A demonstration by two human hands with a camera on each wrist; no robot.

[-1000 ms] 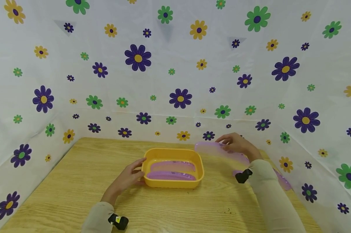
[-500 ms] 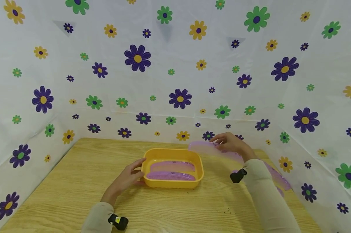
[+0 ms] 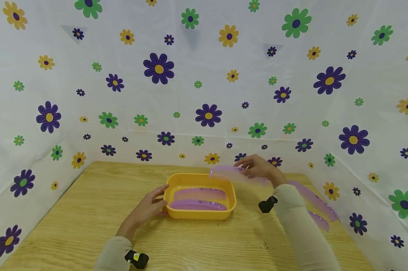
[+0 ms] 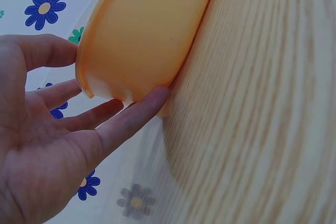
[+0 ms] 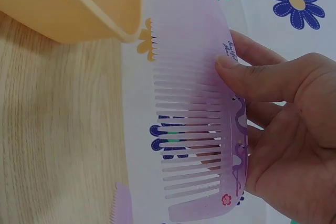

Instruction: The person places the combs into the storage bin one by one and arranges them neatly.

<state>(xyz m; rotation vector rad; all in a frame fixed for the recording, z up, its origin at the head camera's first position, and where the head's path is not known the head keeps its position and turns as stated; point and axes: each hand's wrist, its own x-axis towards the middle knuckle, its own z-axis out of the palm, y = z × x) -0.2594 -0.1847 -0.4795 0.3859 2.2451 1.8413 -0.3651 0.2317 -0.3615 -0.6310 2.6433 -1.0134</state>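
Observation:
My right hand (image 3: 258, 167) pinches a translucent purple comb (image 3: 222, 173), thumb on the near face by its printed spine. In the head view the comb's left end is above the back right of a yellow plastic basin (image 3: 200, 215); in the right wrist view its teeth (image 5: 191, 129) point left. Two purple combs lie inside the basin, one pale comb (image 3: 200, 194) behind a darker comb (image 3: 197, 205). The fingertips of my left hand (image 3: 149, 207) touch the basin's left end; in the left wrist view the extended thumb (image 4: 134, 114) lies along its lower edge.
On the right side of the wooden table (image 3: 190, 244), partly behind the right forearm, lie a long purple comb (image 3: 315, 201) and another purple comb (image 3: 320, 221). A flowered white sheet (image 3: 177, 94) walls the back and sides. Small dark specks (image 3: 265, 245) dot the wood.
My right hand has moved left with the comb, bringing it from beside the basin to above its back right corner. More of the two table combs shows. My left hand stays at the basin.

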